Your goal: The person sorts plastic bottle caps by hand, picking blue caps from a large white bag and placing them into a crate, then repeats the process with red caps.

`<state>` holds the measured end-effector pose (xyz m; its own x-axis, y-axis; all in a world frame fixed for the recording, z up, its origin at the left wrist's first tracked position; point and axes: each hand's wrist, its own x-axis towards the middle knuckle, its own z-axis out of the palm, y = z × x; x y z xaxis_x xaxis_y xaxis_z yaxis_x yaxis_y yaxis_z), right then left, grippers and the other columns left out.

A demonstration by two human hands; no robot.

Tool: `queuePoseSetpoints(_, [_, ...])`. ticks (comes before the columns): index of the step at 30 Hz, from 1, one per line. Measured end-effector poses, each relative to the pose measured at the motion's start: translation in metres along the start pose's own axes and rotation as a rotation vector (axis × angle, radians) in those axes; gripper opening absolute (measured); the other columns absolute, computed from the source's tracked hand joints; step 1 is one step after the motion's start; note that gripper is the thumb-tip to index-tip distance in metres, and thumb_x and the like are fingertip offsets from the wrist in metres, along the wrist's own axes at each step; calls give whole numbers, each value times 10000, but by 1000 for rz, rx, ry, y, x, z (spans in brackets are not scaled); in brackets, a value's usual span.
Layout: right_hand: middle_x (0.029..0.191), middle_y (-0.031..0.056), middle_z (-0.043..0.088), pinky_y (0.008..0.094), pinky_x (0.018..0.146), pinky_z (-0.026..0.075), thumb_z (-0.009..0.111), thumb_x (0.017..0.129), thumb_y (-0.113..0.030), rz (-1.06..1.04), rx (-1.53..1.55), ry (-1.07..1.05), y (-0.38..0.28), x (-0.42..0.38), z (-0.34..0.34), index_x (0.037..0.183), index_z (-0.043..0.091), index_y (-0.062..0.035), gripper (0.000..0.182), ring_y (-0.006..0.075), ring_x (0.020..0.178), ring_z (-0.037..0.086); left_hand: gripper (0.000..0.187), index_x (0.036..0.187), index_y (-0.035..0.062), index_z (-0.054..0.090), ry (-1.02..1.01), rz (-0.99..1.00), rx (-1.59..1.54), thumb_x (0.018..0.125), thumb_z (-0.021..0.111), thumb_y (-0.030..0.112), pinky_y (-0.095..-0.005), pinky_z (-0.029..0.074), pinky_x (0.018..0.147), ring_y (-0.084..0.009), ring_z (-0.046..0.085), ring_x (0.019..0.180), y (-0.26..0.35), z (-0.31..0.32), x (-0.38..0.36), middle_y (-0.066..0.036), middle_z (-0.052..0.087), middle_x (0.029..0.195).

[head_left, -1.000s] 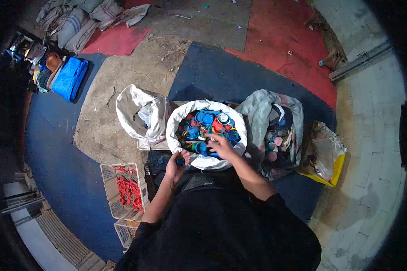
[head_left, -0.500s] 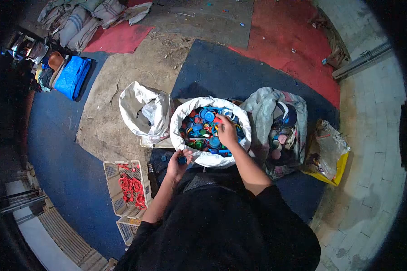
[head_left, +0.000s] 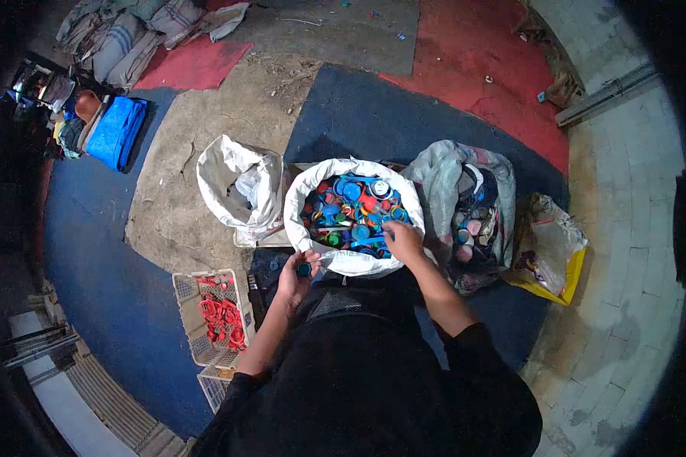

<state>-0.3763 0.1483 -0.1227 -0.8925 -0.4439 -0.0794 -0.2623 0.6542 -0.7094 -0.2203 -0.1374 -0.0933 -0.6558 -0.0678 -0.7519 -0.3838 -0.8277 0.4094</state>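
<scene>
Right hand (head_left: 405,244) shifted nearer, rightward over bag (head_left: 351,263); fingers half-curled, hold unclear. Left hand (head_left: 291,283) still cups dark cap (head_left: 303,270).

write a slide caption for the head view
Right grip over colourful plastic caps in a white sack; left grip at the sack's near edge, holding a dark round piece.

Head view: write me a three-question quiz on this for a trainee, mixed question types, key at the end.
1. True or false: the crate contains red pieces.
2. Which hand is over the caps in the middle white sack? A) left B) right C) neither
3. Fill in: the bag farthest right in the picture has a ____ lower edge.

Key: 1. True. 2. B, the right hand. 3. Yellow.
</scene>
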Motion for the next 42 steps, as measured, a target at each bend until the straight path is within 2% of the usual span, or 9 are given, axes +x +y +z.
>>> queuePoseSetpoints(5, [981, 114, 676, 428, 865, 514, 681, 832, -151, -263, 123, -60, -47, 20, 43, 979, 701, -63, 173, 324, 995, 633, 346, 1197, -10, 554, -34, -25, 15, 1043, 452, 282, -331, 525, 897, -233, 629, 981, 4, 14, -2, -151, 678, 1100])
queuePoseSetpoints(9, [1053, 34, 649, 421, 960, 464, 700, 797, -191, -220, -362, -191, -53, 22, 61, 906, 742, -97, 149, 253, 1093, 574, 355, 1213, -15, 549, -21, 0, 41, 1036, 469, 283, -333, 526, 901, -235, 626, 986, 10, 32, -13, -151, 667, 1124])
queuePoseSetpoints(13, [1005, 27, 682, 434, 954, 465, 720, 779, -198, -178, -375, -95, -30, 17, 52, 839, 730, -109, 109, 256, 1065, 594, 390, 1236, -16, 539, -92, 6, 8, 1037, 472, 312, -333, 527, 911, -241, 627, 990, 11, 12, -6, -158, 654, 1169])
queuePoseSetpoints(18, [1097, 88, 704, 423, 875, 515, 783, 744, -165, -19, -29, -24, -16, 6, 28, 821, 706, -91, 131, 335, 984, 651, 453, 1284, -18, 500, -109, 31, -89, 1046, 449, 364, -347, 522, 975, -269, 619, 1099, 16, 5, -29, -180, 626, 1247])
queuePoseSetpoints(23, [1014, 115, 707, 391, 854, 521, 742, 806, -105, 112, 421, 158, -21, -4, 17, 997, 692, -80, 199, 266, 978, 681, 602, 1367, -25, 438, -176, 43, -180, 1043, 400, 481, -382, 493, 1045, -306, 589, 1192, 15, -1, -31, -200, 549, 1373])
queuePoseSetpoints(26, [1000, 95, 694, 353, 853, 521, 705, 830, -107, 118, 465, 130, -16, -10, 24, 1134, 670, -60, 309, 213, 963, 678, 641, 1376, -25, 442, -236, 47, -222, 1038, 380, 516, -405, 471, 1067, -317, 553, 1246, 14, 3, -29, -209, 525, 1397])
queuePoseSetpoints(29, [1044, 85, 684, 338, 867, 525, 659, 858, -141, 303, 880, -49, -24, -14, 28, 1196, 649, -38, 353, 215, 960, 680, 680, 1377, -23, 453, -316, 33, -274, 1025, 376, 553, -432, 436, 1097, -328, 522, 1284, 16, 13, -33, -214, 510, 1414])
queuePoseSetpoints(36, [1064, 196, 682, 460, 958, 503, 556, 904, -174, 507, 1818, -262, -82, -17, 24, 1156, 618, -23, 300, 331, 1029, 657, 744, 1395, -17, 441, -404, -6, -354, 996, 399, 609, -448, 402, 1123, -336, 499, 1313, 15, 38, -35, -228, 473, 1446])
queuePoseSetpoints(42, [1044, 130, 681, 425, 938, 489, 550, 907, -190, 404, 1816, -320, -104, -4, 7, 1181, 610, -17, 330, 259, 979, 640, 776, 1406, -39, 408, -437, -49, -313, 992, 397, 617, -444, 420, 1116, -365, 494, 1319, 14, 51, -28, -256, 482, 1423])
